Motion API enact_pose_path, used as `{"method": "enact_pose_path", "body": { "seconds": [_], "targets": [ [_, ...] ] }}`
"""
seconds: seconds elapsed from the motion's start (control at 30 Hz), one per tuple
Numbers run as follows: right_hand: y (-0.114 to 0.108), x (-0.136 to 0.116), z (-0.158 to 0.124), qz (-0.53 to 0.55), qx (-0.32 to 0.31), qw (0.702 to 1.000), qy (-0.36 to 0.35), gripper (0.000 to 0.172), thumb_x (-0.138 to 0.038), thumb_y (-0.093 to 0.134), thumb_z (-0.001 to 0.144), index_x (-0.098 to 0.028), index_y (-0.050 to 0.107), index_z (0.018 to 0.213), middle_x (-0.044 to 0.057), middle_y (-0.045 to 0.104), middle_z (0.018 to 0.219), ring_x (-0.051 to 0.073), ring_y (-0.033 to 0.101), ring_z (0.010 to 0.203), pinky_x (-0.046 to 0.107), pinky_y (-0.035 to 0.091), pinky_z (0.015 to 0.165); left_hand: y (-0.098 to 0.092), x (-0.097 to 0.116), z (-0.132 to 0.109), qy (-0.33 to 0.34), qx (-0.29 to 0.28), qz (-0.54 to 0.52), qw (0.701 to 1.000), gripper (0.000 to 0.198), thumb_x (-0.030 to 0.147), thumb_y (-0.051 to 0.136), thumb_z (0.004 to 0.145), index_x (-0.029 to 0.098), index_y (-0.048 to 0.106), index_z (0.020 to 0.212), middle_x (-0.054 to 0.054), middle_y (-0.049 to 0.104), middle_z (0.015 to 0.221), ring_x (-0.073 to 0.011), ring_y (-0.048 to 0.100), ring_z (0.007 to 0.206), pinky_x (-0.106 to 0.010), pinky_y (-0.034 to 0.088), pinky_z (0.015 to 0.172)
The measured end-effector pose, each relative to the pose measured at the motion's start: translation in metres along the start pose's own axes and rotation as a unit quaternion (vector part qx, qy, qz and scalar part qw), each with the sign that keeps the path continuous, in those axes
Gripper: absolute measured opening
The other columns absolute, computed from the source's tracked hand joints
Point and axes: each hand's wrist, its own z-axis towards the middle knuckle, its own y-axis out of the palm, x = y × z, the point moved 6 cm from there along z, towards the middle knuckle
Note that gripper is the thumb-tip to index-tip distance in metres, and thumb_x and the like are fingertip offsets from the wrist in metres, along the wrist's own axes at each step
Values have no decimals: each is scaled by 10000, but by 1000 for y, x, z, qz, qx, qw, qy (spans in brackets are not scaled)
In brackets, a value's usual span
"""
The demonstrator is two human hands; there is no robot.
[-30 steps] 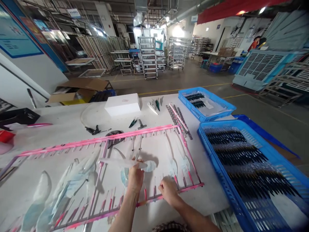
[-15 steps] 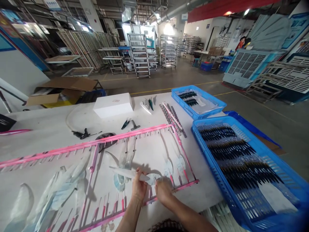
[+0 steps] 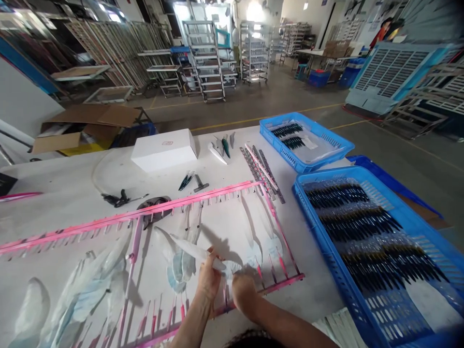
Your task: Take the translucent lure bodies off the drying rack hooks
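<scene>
Hidden and cut off

The pink rack [image 3: 203,195] runs off the left and bottom edges; the near blue crate [image 3: 326,251] is cut at the lower right; its dark pieces [image 3: 355,220] are too small to identify.

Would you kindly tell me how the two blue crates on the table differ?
The near crate is larger and packed with rows of dark parts; the far crate is smaller and holds only two short rows beside pale sheets. Both are blue, perforated plastic, at the table's right.
</scene>
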Motion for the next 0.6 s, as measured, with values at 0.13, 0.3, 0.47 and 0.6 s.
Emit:
{"method": "enact_pose_path", "body": {
  "seconds": [0.13, 0.3, 0.47, 0.6],
  "targets": [
    [-1, 8, -10, 14, -18, 1000, -3, 290, -7, 499, 853, -97, 739, 988, 177, 752, 901, 323, 729, 852, 363, 569, 738, 15, -7, 26, -43, -27, 104, 993, 421, 345, 774, 648, 178, 553, 965, 54, 529, 559, -118, 491, 490, -249, 427, 503],
    [13, 41, -12, 191, 96, 977, -17, 406, -314, 365, 1017, -181, 659, 770, 77, 715, 690, 210, 700, 669, 253, 501, 627, 36, -20, 59, -42, -91, 262, 960, 274, 380, 697, 696, 158, 538, 698, 13, 529, 550, -104, 469, 468, -242, 352, 476],
    [36, 60, -7, 300, 188, 933, -71, 598, -514, 175, 1050, -218, 583, 728, 12, 642, 589, 147, 623, 529, 218, 445, 552, 36, -21, 78, -61, -85, 255, 961, 291, 407, 680, 689, 164, 520, 705, 29, 503, 542, -98, 446, 458, -249, 340, 485],
    [51, 63, -5, 283, 199, 936, -67, 589, -520, 189, 1043, -245, 645, 794, 13, 629, 573, 181, 629, 520, 256, 473, 549, 39, -20, 84, -54, -90, 272, 957, 282, 377, 664, 666, 147, 567, 798, 34, 510, 551, -107, 455, 466, -253, 342, 489]
  ]
}}
